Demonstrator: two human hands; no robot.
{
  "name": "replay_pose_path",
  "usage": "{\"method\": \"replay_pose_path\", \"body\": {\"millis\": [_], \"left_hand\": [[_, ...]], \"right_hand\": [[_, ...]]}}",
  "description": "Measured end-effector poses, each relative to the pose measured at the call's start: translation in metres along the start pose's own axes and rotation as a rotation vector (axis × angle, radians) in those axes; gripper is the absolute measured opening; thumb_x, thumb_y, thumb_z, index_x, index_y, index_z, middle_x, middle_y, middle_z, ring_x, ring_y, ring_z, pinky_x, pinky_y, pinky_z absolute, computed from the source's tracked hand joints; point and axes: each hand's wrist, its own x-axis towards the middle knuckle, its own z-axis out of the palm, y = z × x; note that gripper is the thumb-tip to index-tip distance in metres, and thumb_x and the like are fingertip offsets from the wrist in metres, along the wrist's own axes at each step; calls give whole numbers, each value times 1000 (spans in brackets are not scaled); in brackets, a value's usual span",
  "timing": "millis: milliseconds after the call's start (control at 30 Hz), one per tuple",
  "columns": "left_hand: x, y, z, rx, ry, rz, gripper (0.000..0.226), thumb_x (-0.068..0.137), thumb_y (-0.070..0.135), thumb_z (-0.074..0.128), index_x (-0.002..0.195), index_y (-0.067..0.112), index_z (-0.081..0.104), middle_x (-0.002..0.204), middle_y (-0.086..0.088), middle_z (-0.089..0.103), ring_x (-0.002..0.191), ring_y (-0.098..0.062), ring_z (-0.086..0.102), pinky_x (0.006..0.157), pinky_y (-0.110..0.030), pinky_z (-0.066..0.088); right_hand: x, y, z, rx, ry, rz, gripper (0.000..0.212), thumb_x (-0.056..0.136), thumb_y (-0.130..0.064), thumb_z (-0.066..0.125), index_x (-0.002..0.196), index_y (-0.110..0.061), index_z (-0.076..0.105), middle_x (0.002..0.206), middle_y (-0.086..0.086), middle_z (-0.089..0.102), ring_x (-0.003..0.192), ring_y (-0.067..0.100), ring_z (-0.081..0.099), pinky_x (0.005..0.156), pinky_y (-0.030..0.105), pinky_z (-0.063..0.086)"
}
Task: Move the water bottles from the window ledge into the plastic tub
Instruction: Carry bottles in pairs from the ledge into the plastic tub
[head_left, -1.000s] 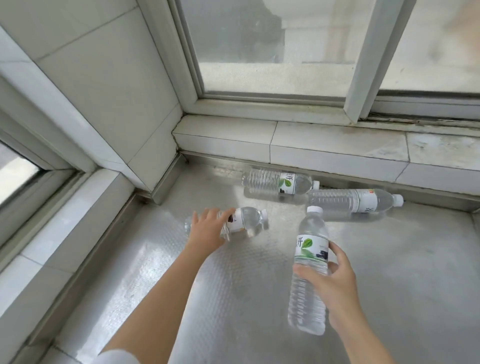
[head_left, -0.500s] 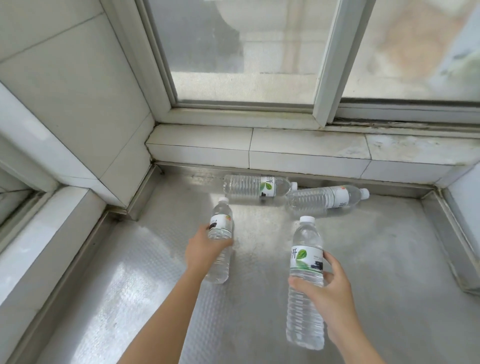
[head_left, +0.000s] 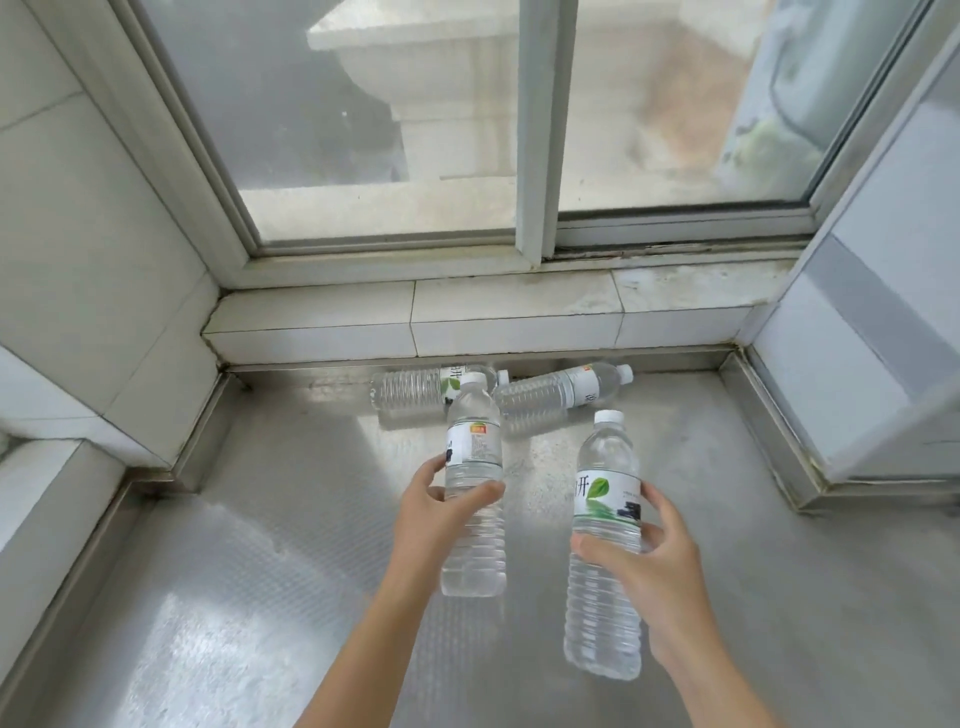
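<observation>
now my left hand (head_left: 436, 512) fingers wrap one upright bottle (head_left: 474, 483), my right hand (head_left: 652, 566) fingers curl round another (head_left: 605, 551); two bottles (head_left: 558, 389) lie on the ledge (head_left: 260, 597). tub unseen; a loose grip could drop one.

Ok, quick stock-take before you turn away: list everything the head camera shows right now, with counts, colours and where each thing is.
held bottles: 2, clear with white caps, upright; one in the left hand, one in the right hand
lying bottles: 2, clear, on their sides by the back step; left one, right one
metal ledge: 1, silver, textured, under everything
tiled step: 1, white, below window
window: 1, grey frame, back
plastic tub: not in view
left hand: fingers wrapped round its bottle
right hand: fingers wrapped round its bottle
</observation>
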Motion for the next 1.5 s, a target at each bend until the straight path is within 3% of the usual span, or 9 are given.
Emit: {"method": "replay_pose_path", "body": {"millis": [133, 267, 400, 500, 733, 900, 1133, 1367, 1500], "left_hand": [[-43, 13, 32, -63, -106, 38, 73, 56, 29, 86, 122, 34, 55, 95, -8, 76, 75, -21, 75, 61, -31, 56], [-86, 16, 66, -41, -236, 66, 72, 55, 26, 86, 119, 36, 56, 96, -8, 76, 78, -21, 75, 59, -22, 54], [-122, 14, 94, 49, -376, 133, 81, 47, 32, 90, 120, 42, 56, 96, -8, 76, 83, -22, 74, 74, -36, 58], [-149, 11, 111, 80, -464, 180, 84, 39, 34, 89, 115, 48, 57, 96, -8, 74, 84, -20, 73, 75, -35, 57], [-237, -8, 146, 97, -726, 250, 82, 41, 30, 89, 116, 45, 59, 94, -8, 76, 83, -22, 74, 74, -35, 58], [-318, -28, 166, 79, -919, 229, 75, 48, 20, 87, 117, 34, 60, 91, -10, 76, 76, -19, 74, 61, -20, 55], [-438, -62, 195, 146, -1286, 133, 68, 45, 24, 85, 110, 32, 65, 86, -12, 77, 72, -27, 74, 59, -30, 56], [-548, -102, 233, 306, -1550, 135, 93, 41, 31, 86, 129, 28, 56, 96, -8, 77, 89, -34, 73, 88, -54, 56], [-612, -128, 255, 376, -1709, 110, 88, 41, 28, 87, 124, 30, 59, 96, -9, 77, 87, -32, 74, 86, -53, 56]], "right_hand": [[-19, -7, -32, 52, 48, -11, 81, 58, 2, 85, 119, -37, 48, 89, 3, 71, 63, 13, 71, 52, 30, 53], [-44, -6, -71, 111, 126, -28, 86, 54, 1, 87, 123, -35, 50, 92, 3, 72, 68, 14, 71, 58, 33, 55], [-74, 4, -112, 184, 246, -49, 87, 54, 3, 87, 125, -33, 51, 92, 3, 73, 72, 14, 72, 64, 37, 57], [-106, 15, -141, 227, 356, -63, 87, 54, 0, 87, 124, -35, 50, 93, 0, 72, 71, 11, 71, 63, 33, 55], [-211, 51, -210, 292, 622, -114, 83, 55, -1, 87, 119, -42, 51, 88, -6, 72, 73, 10, 70, 62, 34, 54], [-302, 78, -247, 309, 760, -128, 87, 53, -2, 88, 119, -45, 51, 98, -3, 70, 76, 15, 71, 68, 46, 59], [-439, 118, -295, 400, 1008, -152, 88, 53, 1, 87, 120, -44, 52, 104, -2, 70, 78, 14, 71, 70, 44, 59], [-547, 155, -324, 550, 1285, -185, 88, 51, 4, 87, 116, -44, 55, 99, -3, 72, 81, 14, 71, 69, 43, 59], [-597, 177, -343, 584, 1449, -203, 84, 54, 5, 86, 113, -46, 55, 95, -5, 73, 78, 11, 71, 68, 37, 57]]}}
